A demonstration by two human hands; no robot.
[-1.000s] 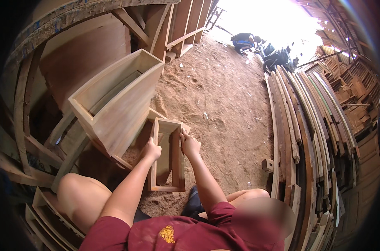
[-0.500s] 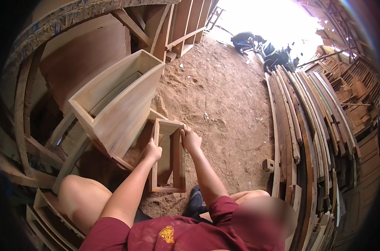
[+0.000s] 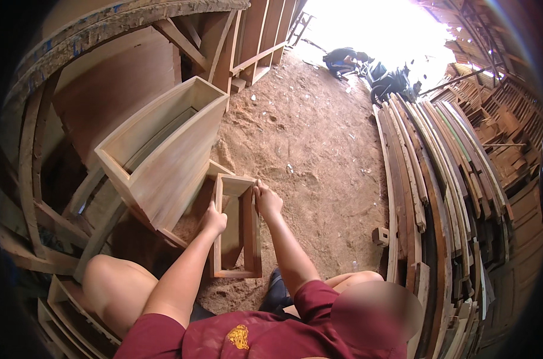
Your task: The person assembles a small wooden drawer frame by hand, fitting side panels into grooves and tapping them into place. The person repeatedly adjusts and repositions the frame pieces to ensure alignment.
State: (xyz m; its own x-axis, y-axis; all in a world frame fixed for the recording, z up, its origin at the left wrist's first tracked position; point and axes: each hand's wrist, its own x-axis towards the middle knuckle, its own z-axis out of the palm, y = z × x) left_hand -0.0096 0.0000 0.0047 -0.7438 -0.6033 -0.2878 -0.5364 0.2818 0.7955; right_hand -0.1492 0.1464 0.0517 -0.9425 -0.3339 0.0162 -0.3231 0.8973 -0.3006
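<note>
Between my hands is a small, deep rectangular wooden frame point(image 3: 255, 242), through whose middle a paler surface and some ground show. My left hand point(image 3: 213, 220) is closed on its left side. On the opposite side, near the far right corner, my right hand point(image 3: 269, 201) grips the wood with the fingers bent round the edge. Just left of the frame stands a tall, open-topped wooden box point(image 3: 179, 152). Part of a lower wooden frame point(image 3: 219, 163) shows behind the piece I hold.
Long planks point(image 3: 412, 197) lie stacked on the right, with a small wooden block point(image 3: 380, 236) beside them. Wooden furniture frames point(image 3: 38, 143) line the left. Brown dirt ground point(image 3: 307, 143) runs between. Far off, a person point(image 3: 341, 61) crouches near a motorbike point(image 3: 391, 81).
The whole view has shifted slightly, so most things appear a little further left. Both hands keep their hold on the wooden frame, which has hardly moved relative to the tall box.
</note>
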